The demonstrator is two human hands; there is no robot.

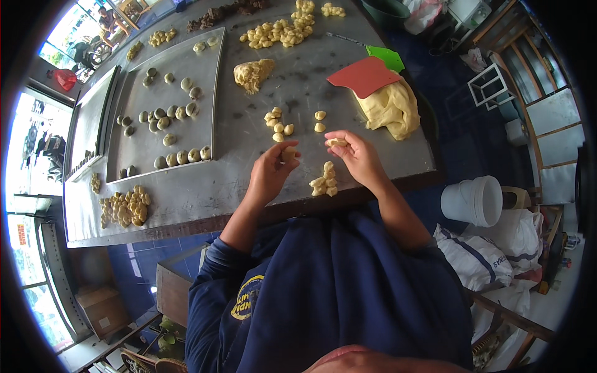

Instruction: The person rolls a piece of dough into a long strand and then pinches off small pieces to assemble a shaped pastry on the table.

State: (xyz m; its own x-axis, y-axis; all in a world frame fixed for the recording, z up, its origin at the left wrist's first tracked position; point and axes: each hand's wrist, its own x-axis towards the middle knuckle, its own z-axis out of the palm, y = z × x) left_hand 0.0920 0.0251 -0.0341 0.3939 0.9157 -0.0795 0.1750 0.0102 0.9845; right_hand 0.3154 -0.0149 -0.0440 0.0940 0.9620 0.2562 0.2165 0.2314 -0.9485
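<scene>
So closest to the body, near the front edge of the metal table (398, 156), there's a little clump of yellow dough bits (324, 180) sitting right between the forearms. Just past that are the hands, held apart from each other. The left hand (271, 168) is curled up with thumb and fingers closed on a small dough lump (288, 155), partly hidden by the fingers. The right hand (356, 152) is pinching a dough piece (336, 142) between thumb and fingertips, palm turned inward.

My read: this is the shaping step, working small portions by hand 1 at a time. If so, the next move calls for a light touch, since stuff this soft probably squashes easily, plus a free spot to set each piece down without it sticking to its neighbours.

A bit further out there are 2 small rounds (320, 116) near the right fingers, and a loose bunch of dough pieces (276, 122) beyond the left ones. Off to the right sits the big dough mass (393, 113), with a red scraper (365, 77) lying partly over it and a green scraper (388, 58) behind. Away to the left is a tray (193, 132) dotted with greenish-grey balls (163, 123). Way back, more yellow pieces (283, 32) and some dark brown crumbly stuff (225, 13).
</scene>
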